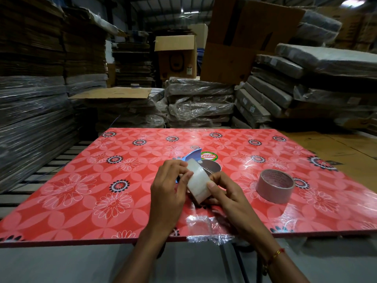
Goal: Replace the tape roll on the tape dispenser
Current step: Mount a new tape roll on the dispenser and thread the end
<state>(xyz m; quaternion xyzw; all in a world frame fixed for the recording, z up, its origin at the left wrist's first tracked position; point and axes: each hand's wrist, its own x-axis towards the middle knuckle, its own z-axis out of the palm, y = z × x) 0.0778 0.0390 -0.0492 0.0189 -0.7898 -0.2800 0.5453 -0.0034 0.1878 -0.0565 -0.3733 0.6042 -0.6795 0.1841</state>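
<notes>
A clear tape roll (199, 180) stands on edge above the red flowered table top (102, 180), gripped from both sides. My left hand (170, 193) holds its left face with fingertips on the rim. My right hand (223, 193) holds the right side, thumb pressed on the tape surface. Behind the roll, a blue tape dispenser (192, 155) lies on the table, mostly hidden by my hands. A brown roll (212, 167) sits right behind the clear one. An empty cardboard core (275, 185) lies flat to the right.
A crumpled piece of clear tape (206, 229) sticks over the table's near edge. Wrapped stacks of flattened cartons (200, 103) and cardboard boxes (177, 56) surround the table at the back and both sides. A slatted pallet (51, 166) lies to the left.
</notes>
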